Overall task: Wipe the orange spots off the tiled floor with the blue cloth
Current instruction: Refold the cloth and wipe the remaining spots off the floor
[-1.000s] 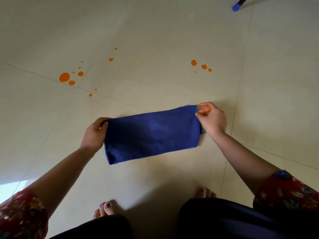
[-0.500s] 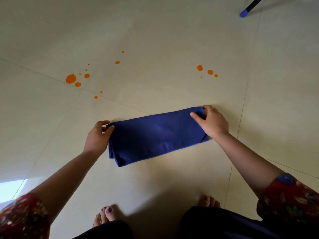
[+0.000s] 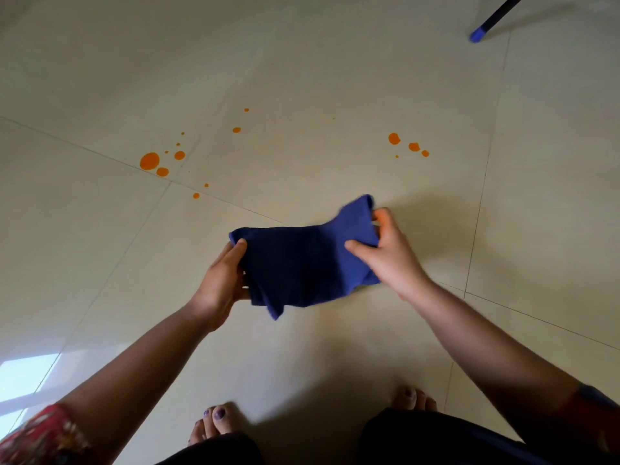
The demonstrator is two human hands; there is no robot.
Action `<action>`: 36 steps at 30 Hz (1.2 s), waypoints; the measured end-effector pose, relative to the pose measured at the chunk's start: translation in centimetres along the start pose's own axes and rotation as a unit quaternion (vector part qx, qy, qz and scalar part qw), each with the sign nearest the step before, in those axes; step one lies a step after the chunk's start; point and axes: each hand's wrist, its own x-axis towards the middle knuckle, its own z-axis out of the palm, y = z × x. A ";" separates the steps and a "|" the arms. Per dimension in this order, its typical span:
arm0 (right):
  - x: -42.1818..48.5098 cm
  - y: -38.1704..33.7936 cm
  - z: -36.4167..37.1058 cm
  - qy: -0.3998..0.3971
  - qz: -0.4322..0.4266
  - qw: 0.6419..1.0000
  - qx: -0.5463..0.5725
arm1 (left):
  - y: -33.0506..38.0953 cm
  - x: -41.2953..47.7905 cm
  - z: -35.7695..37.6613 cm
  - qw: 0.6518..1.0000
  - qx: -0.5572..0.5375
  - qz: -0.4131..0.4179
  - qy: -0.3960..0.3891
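The blue cloth point(image 3: 302, 263) hangs folded and bunched between both hands, above the cream tiled floor point(image 3: 302, 78). My left hand point(image 3: 223, 283) grips its left edge, thumb on top. My right hand point(image 3: 389, 253) pinches its right end, with one corner sticking up past the fingers. Orange spots lie on the floor beyond the cloth: a left cluster with a large spot point(image 3: 149, 161) and several small ones, and a right cluster point(image 3: 394, 138) of three bigger drops. The cloth touches none of them.
A dark pole with a blue tip point(image 3: 476, 35) slants in at the top right. My bare feet point(image 3: 218, 417) stand at the bottom of the view. A bright window reflection point(image 3: 23, 374) shines on the tile at the lower left.
Both hands have come together, folding the stretched cloth shorter and bunching it. The right hand moved left and the left hand moved right.
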 end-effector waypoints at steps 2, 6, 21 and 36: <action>-2.1 -2.2 2.9 -0.116 -0.053 0.991 0.029 | 0.6 -0.5 1.2 0.999 -0.021 -0.005 -0.035; -4.5 -4.9 4.8 -0.278 -0.020 0.949 0.148 | 1.1 -1.1 1.3 0.999 -0.023 0.003 -0.035; 0.5 -2.6 8.8 -0.343 0.165 0.874 0.301 | 0.6 -3.1 -8.6 0.986 -0.156 -0.047 -0.045; 1.4 -8.5 13.7 -0.379 -0.222 0.770 -0.464 | -2.7 2.9 -15.6 0.931 -0.023 0.170 0.321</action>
